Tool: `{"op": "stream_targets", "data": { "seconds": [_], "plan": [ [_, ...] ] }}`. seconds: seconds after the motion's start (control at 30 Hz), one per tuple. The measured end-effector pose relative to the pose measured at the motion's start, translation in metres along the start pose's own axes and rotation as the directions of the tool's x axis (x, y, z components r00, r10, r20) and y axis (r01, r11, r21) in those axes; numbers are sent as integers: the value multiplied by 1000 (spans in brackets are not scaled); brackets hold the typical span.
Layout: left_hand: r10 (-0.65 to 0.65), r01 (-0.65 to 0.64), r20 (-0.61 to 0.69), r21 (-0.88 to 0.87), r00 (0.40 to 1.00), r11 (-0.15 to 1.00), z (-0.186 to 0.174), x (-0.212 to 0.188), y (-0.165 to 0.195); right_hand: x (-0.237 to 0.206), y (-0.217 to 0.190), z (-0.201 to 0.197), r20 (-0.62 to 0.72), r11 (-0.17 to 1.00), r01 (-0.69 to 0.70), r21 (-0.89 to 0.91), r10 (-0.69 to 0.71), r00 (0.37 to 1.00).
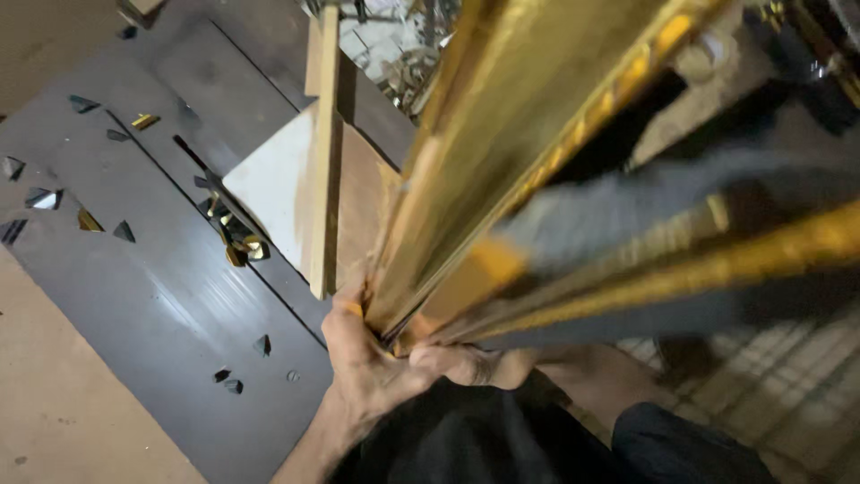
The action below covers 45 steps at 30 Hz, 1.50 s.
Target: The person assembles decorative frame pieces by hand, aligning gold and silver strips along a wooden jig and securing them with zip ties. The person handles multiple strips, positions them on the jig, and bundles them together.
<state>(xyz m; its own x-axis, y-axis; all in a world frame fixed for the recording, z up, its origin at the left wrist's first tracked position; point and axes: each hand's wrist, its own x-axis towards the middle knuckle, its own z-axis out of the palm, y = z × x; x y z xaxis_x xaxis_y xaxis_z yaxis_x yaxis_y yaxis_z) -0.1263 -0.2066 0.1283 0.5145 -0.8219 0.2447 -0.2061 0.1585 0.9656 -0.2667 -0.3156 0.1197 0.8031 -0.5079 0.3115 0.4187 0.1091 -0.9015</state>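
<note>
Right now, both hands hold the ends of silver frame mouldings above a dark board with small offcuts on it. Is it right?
Not quite: in the head view the frame mouldings are gold, not silver. Left hand and right hand do hold their ends above the dark board with small offcuts.

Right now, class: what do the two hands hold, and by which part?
Both the left hand and right hand grip the bundle of long gold moulding strips at its near, lower end.
</note>
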Motion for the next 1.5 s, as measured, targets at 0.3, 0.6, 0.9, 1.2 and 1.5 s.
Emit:
{"op": "stream_targets", "data": {
  "seconds": [0.3, 0.6, 0.9, 1.2, 1.5],
  "plan": [
    [364, -359, -163, 58, 917, 932, 26, 16, -105, 48, 34, -37, 231, 981, -143, 131, 110, 967],
    [-393, 110, -213, -747, 894, 655, 28, 10, -169, 86, 62, -48, 292, 973, -173, 154, 122, 949],
    [-233, 176, -239, -237, 943, 955, 29, 22, -152, 58, 94, -37, -94, 999, -38, 12, 39, 995],
    [-483, 257, 227, 619, 846, 742, 63, 37, -60, -4, 87, -70, -622, 975, -55, 214, 179, 762],
    [-673, 289, 543, 627, 502, 723, 183, 93, -60, -46, 54, -169, -911, 951, -172, 258, 298, 284]
  ]
}}
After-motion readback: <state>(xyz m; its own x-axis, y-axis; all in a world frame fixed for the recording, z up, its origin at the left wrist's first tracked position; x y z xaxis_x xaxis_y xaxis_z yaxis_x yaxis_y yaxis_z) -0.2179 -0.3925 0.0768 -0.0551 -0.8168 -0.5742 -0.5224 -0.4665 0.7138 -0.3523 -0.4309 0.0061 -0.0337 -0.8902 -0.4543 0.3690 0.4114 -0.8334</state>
